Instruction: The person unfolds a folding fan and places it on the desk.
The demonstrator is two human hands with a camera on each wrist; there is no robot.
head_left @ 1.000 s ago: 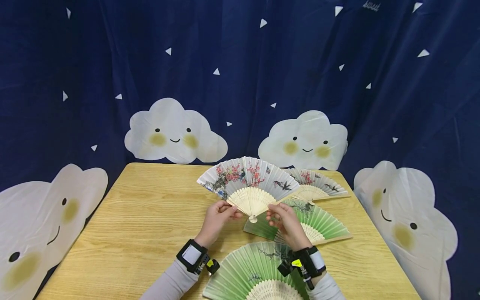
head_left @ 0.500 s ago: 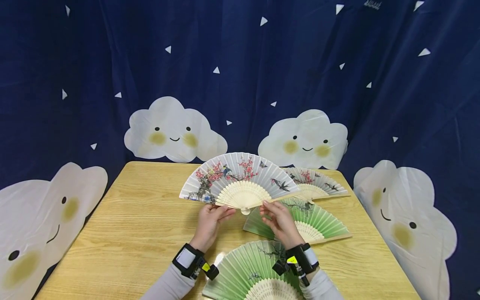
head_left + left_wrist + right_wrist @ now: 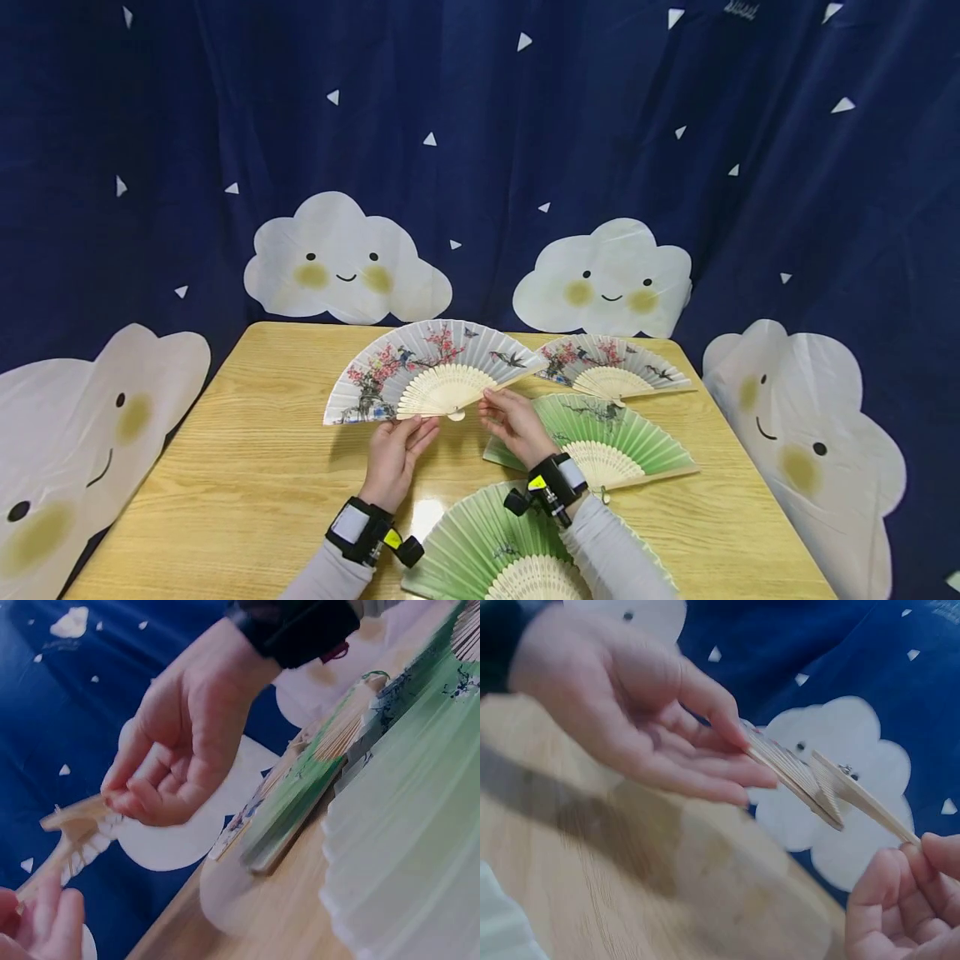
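Note:
A white folding fan (image 3: 375,375) with pink blossoms, birds and pale wooden ribs is spread out, held up above the table's far half. Its left end stick is pinched from below by my left hand (image 3: 393,462). On the other side, the thumb and fingers of my right hand (image 3: 517,425) pinch the right end stick near the pivot. Seen edge-on in the right wrist view, the fan's sticks (image 3: 795,780) run between my left hand (image 3: 607,712) and my right hand (image 3: 900,915).
A similar white flowered fan (image 3: 607,354) lies spread at the back right of the wooden table (image 3: 247,433). In front of it lies a green fan (image 3: 637,437). Another green fan (image 3: 472,533) spreads at the near edge, partly under my right forearm. A blue cloud-patterned curtain (image 3: 480,100) hangs behind.
Both hands have carried the white fan to the left. It has spread a little wider, and the fan at the back right now shows more fully.

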